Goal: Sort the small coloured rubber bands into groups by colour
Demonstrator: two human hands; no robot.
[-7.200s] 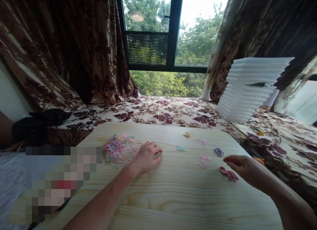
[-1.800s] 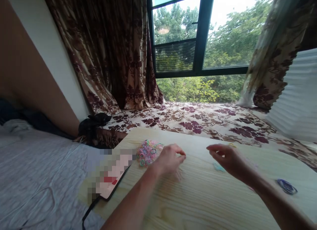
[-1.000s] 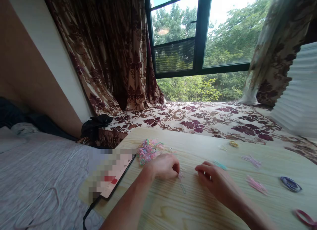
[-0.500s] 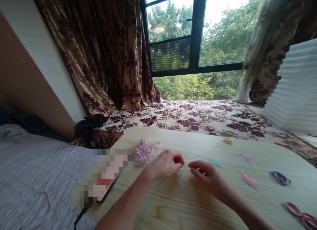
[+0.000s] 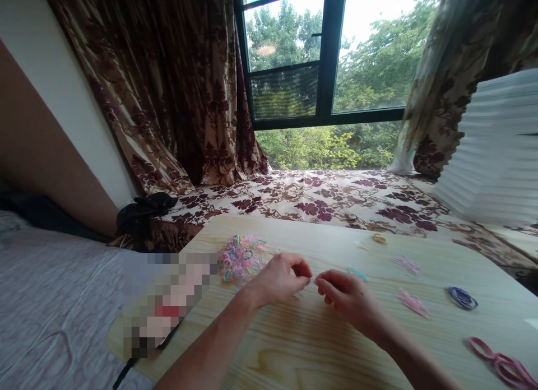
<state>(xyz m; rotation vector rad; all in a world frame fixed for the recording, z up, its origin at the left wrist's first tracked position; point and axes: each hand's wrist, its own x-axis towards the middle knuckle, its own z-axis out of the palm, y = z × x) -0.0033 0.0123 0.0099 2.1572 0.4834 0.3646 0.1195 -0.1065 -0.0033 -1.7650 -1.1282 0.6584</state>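
Over the middle of the table, my left hand [image 5: 282,279] and my right hand [image 5: 348,292] meet almost fingertip to fingertip. A small pale hair tie [image 5: 312,281] shows between the two pinches, mostly hidden by the fingers. Left of my left hand lies a mixed pile of colourful small hair ties [image 5: 239,258]. A few thin, see-through ones [image 5: 298,316] lie just below the hands. Beyond my right hand are a turquoise bunch [image 5: 357,274], a pink bunch [image 5: 412,303] and a lilac bunch [image 5: 406,265].
Purple hair ties [image 5: 462,298], dark pink ones [image 5: 502,362] and a yellow one [image 5: 379,238] lie on the right of the wooden table [image 5: 269,356]. A blurred-out flat object [image 5: 172,311] is at its left edge. A white paper stack [image 5: 496,154] stands beyond.
My right hand has come from the table's right side to the centre, and its fingers have closed beside my left hand's. The pink hair ties form a tidier bunch. The view has shifted.
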